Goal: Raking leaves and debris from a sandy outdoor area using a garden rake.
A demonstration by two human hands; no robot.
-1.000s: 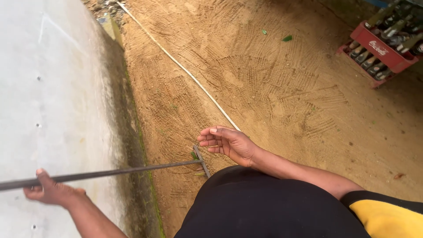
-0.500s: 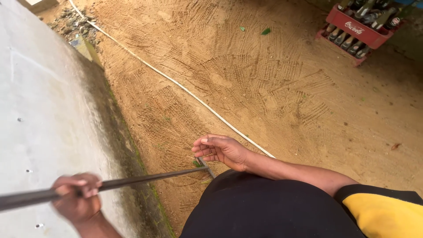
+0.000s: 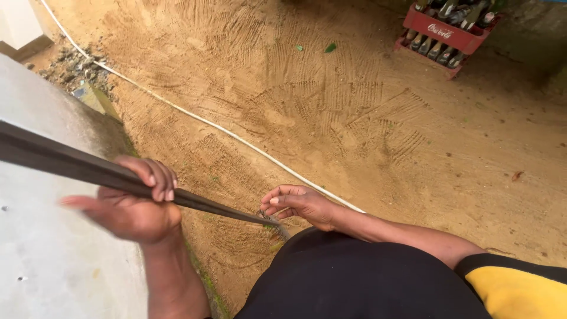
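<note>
Long dark metal rake (image 3: pixel 195 201), left hand (image 3: pixel 133 207) fingers clenched around handle, right hand (image 3: pixel 298 204) fingers loosely open

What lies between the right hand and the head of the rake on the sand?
Nothing visible. The right hand hangs open just beside the rake head, while the left hand grips the rake handle.

The single head-worn view looks steeply down, close above the sandy ground (image 3: pixel 378 147).
</note>
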